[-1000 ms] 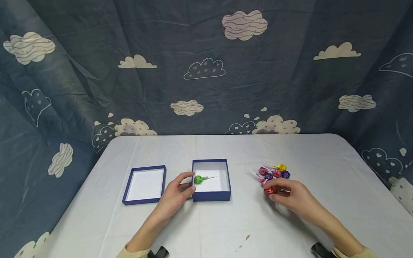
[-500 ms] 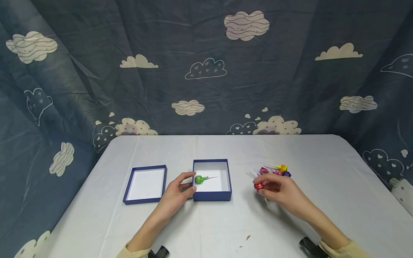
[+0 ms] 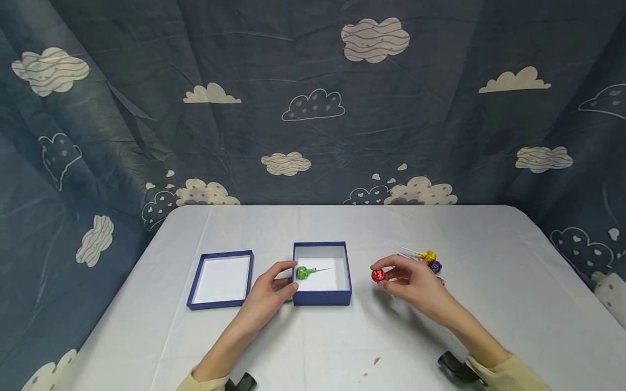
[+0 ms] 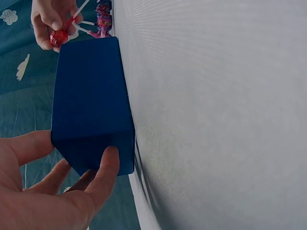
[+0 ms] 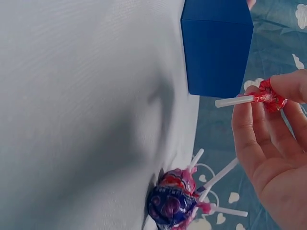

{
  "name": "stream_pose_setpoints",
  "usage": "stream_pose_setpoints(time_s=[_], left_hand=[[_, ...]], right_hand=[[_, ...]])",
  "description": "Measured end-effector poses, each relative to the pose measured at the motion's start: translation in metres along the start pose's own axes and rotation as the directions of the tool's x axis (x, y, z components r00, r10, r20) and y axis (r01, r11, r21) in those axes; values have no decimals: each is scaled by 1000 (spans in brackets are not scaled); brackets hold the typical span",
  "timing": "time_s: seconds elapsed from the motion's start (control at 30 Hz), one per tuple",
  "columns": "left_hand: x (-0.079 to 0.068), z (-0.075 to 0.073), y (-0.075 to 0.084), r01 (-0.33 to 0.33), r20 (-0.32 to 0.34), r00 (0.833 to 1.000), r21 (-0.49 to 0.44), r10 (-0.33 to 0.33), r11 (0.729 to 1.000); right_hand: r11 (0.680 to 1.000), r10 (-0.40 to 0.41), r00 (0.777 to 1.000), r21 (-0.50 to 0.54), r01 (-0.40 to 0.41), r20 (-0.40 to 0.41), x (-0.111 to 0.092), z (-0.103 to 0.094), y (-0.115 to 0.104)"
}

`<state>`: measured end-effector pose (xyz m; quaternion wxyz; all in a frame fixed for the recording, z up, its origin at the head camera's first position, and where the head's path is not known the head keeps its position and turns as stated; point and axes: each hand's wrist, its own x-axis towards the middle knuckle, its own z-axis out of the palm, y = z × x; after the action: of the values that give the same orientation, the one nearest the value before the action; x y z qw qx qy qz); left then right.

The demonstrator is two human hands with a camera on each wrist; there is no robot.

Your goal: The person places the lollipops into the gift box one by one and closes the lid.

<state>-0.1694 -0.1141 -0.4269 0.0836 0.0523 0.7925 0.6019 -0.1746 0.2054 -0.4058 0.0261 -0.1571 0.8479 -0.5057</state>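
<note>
My right hand (image 3: 415, 279) pinches a red-wrapped lollipop (image 3: 378, 275) by its candy end, off the table and to the right of the blue box (image 3: 323, 298). In the right wrist view the white stick of this lollipop (image 5: 235, 101) points away from the fingers. My left hand (image 3: 266, 293) rests its fingertips and thumb against the left side of the box. Inside the lidless box lies a green lollipop (image 3: 302, 272), its stick pointing right. Several other lollipops (image 5: 168, 203) lie in a pile beyond my right hand, which partly hides them in the head view.
A blue-rimmed lid (image 3: 220, 279) lies inside up, left of the box, near my left hand. The white-covered table (image 3: 313, 347) has small brown specks (image 3: 376, 360) near its front. Behind it hangs a dark cloth (image 3: 235, 136) with a cloud print.
My right hand has lifted the red lollipop away from the pile and carried it left, toward the box. The left hand and the box stay where they were.
</note>
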Motion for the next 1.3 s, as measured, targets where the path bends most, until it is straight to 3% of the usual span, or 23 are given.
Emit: stream_pose_setpoints(time_s=[0.57,0.9,1.3], left_hand=[[0,0,0,-3,-4,1000,6,3,1000],[1,-1,-1,-6,-9,1000,7,6,1000],[1,-1,-3,-10,-6,1000,11,10,1000]], right_hand=[[997,-49,999,54,48,15,12,7,-2],[984,-137,991,113,135,5,21,11,-7],[979,-129,991,161,123,26,33,18,-15]])
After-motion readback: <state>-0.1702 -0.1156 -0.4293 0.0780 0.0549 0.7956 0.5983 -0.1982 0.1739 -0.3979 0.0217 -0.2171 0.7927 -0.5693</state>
